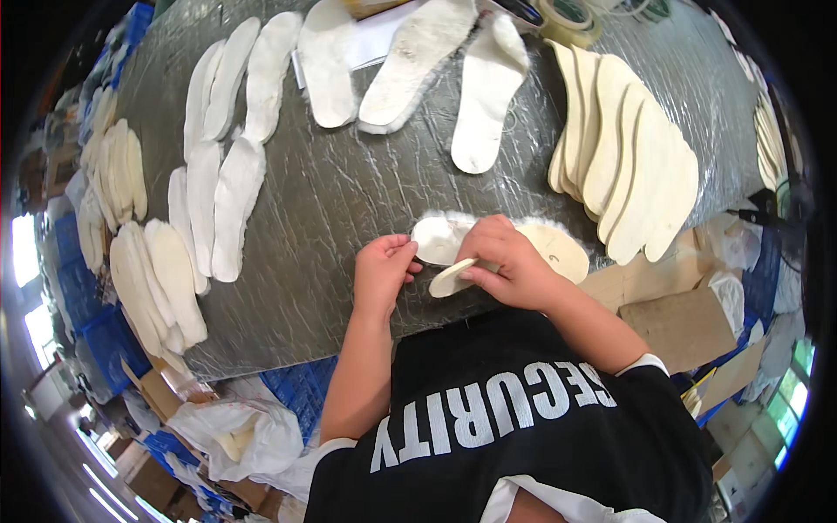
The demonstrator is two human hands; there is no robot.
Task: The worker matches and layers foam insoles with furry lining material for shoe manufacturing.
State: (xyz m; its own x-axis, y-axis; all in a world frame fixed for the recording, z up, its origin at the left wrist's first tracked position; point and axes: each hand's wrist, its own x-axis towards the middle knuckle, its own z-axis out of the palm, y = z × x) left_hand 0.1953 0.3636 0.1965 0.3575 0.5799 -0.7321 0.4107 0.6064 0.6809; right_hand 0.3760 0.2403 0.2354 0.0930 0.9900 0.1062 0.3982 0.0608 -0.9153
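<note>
In front of me, near the table's front edge, lies a white fleece-edged insole [436,241]. My left hand [384,270] is closed, thumb and finger pinching its left end. My right hand [510,263] grips a cream insole [450,279], whose near end is lifted and tilted above the table edge. To the right of that hand shows a cream insole surface with a small dark mark [554,247] and white fleece along its far side. My hand hides the middle, so I cannot tell whether the cream parts are one piece.
Cream insoles [641,166] lie fanned at the right. White fleece insoles [493,91] spread across the far side and left of the dark table [349,183]. More cream insoles [157,283] stack at the left edge. Tape rolls [571,19] sit at the back; cardboard boxes [680,327] stand at right.
</note>
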